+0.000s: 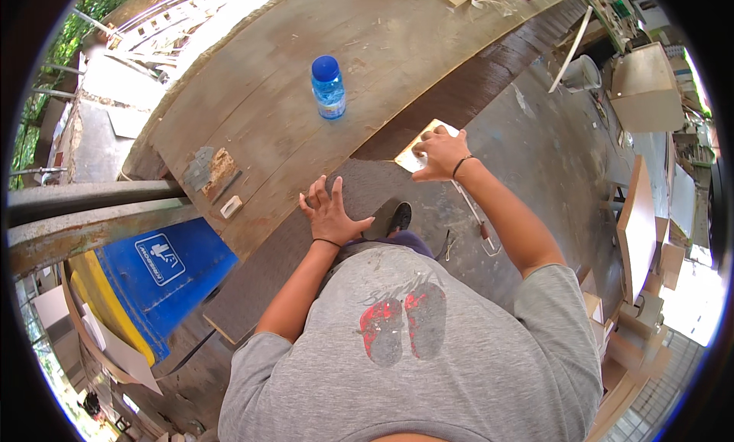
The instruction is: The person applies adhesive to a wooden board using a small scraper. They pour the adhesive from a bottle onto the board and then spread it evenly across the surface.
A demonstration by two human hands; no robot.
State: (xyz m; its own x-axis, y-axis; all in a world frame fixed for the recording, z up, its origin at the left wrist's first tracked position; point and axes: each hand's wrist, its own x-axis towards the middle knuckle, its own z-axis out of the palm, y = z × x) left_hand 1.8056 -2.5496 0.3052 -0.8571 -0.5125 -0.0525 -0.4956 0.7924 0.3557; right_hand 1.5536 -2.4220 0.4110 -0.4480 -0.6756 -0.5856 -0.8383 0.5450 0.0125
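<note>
My left hand (332,215) has its fingers spread and holds nothing. It is over the near, grey-brown part of a long narrow board (283,247) along the table's edge. Further along, the board's surface (459,90) is darker brown and shiny. My right hand (443,154) curls over a pale flat piece (410,157) with yellowish edges, fingers bent on top and thumb at the near side. The piece lies at the board's right edge; my palm hides its middle. Beyond my hands, a blue-capped clear bottle (329,90) stands upright on the wooden table (252,113).
A small pale block (231,206) and scraps (218,170) lie on the table's left. Below it stands a blue and yellow bin (176,270). A thin tool with a reddish part (484,230) is by my right forearm. A bucket (582,73) and boards (638,228) are at right.
</note>
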